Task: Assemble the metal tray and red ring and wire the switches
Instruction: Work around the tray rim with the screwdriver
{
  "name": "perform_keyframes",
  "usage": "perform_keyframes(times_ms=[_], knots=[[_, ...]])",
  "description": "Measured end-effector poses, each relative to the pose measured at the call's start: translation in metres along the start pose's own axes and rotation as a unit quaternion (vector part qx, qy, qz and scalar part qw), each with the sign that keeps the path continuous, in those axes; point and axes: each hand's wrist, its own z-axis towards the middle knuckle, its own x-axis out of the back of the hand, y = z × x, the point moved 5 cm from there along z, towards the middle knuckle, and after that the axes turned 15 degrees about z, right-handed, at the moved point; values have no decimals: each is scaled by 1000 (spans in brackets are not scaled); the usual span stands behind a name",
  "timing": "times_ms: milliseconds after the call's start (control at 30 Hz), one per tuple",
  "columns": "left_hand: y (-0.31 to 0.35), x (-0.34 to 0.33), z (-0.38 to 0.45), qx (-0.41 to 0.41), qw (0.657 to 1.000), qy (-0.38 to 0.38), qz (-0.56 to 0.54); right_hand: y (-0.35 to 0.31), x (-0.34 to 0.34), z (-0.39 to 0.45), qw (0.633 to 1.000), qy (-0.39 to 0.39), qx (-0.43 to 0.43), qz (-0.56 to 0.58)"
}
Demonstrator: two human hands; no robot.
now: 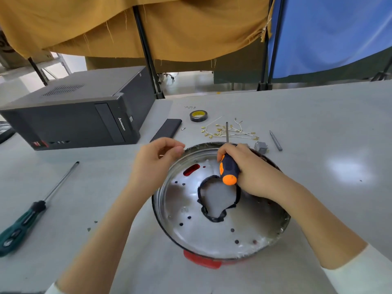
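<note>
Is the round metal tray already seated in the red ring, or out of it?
Seated, it appears: the round metal tray lies flat, with the red ring showing under its near rim.

To your left you have a dark computer case [78, 115] lying on its side on the grey table [318, 124], a green-handled screwdriver [31, 213] nearer you, a roll of black tape [198, 116] further back, and mustard [169, 28] and blue curtains [328, 32] behind.

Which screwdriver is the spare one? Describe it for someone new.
Start at the black computer case on the table's left. Nearer the person lies the spare screwdriver, untouched. Its handle is green and black, unlike the orange-handled one gripped in the right hand.
</note>
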Motion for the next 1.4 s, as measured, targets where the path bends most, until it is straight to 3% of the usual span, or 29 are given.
perform_keyframes(times_ms=[133,233,400,633,833,967,1100,1233,1400], knots=[[4,4,-51,-37,997,26,64,-14,-5,-10,999,29,23,-3],[-6,2,-66,-24,997,34,60,-25,-2,-17,999,-34,40,-6],[-15,-4,-53,-36,998,-12,41,-26,3,-12,993,-117,25,8],[-22,-5,-19,-73,993,-84,39,-16,-4,-10,988,-149,37,-17],[-5,0,-28,-84,994,-46,56,-7,-6,-22,989,-139,8,-55],[-1,-16,-32,-74,992,-63,76,-10,-9,-26,989,-127,-2,-72],[7,-24,-27,-129,976,-85,151,-17,-10,-19,989,-133,16,-69],[13,-26,-21,-176,969,-94,143,-20,-11,-17,986,-156,29,-55],[12,-21,-23,-159,980,-59,99,-15,-14,-22,985,-164,28,-41]])
